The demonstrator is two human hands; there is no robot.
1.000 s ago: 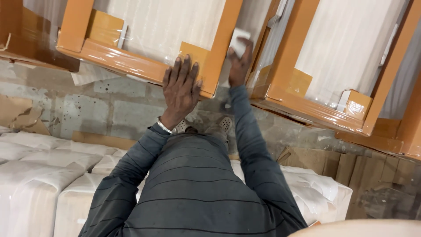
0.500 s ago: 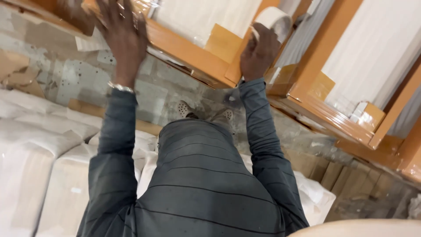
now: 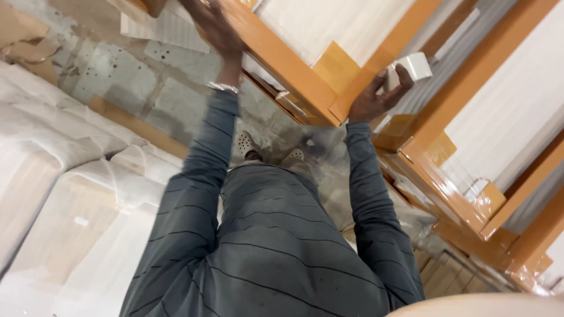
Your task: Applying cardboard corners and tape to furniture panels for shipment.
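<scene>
While gripped in the right hand (image 3: pixel 373 100), fingers curled round it, the tape roll (image 3: pixel 409 67) sits upper right of centre, beside the orange frame (image 3: pixel 294 70). Left hand (image 3: pixel 214 26), top centre-left, lies flat on that wrapped frame, fingers loosely spread. White wrapped bundles (image 3: pixel 70 194) lie lower left.

A warehouse or furniture workshop: orange wooden frames (image 3: pixel 294 70) wrapped in clear film lean together, plastic-wrapped white bundles (image 3: pixel 64 194) are stacked on a rough concrete floor (image 3: pixel 135 76).
</scene>
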